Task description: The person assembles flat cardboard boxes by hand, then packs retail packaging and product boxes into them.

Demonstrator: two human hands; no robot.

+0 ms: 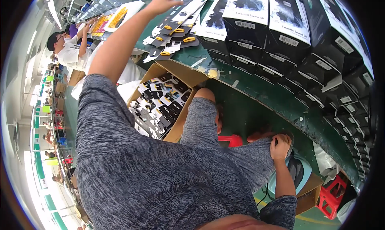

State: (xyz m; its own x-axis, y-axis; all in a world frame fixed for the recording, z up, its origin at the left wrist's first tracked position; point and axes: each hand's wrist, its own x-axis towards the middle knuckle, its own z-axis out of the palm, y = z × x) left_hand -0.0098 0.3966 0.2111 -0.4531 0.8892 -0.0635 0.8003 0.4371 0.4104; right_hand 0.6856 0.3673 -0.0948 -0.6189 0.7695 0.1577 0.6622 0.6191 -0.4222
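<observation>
The right hand [280, 146] rests at the knee of the gray shorts [256, 162], fingers curled; whether they pinch the cloth cannot be told. Forward of the lap, an open cardboard box [176, 70] contains many loose black-and-white pieces [162, 99]. Beyond it, on the green counter [250, 85], lies an overlapping pile of flat printed pieces [176, 34] with yellow tabs [189, 39], beside stacked black-and-white cartons [248, 25]. The left hand [162, 2] is farthest, near the pile's far end; its fingers appear partly bent, and whether they grip anything cannot be determined. Handling: the flat pieces are probably light, thin card, moderately stiff, easily creased and inclined to slide over one another. Take hold by opposite edges, clear of the tabs; avoid pressing the middle.
</observation>
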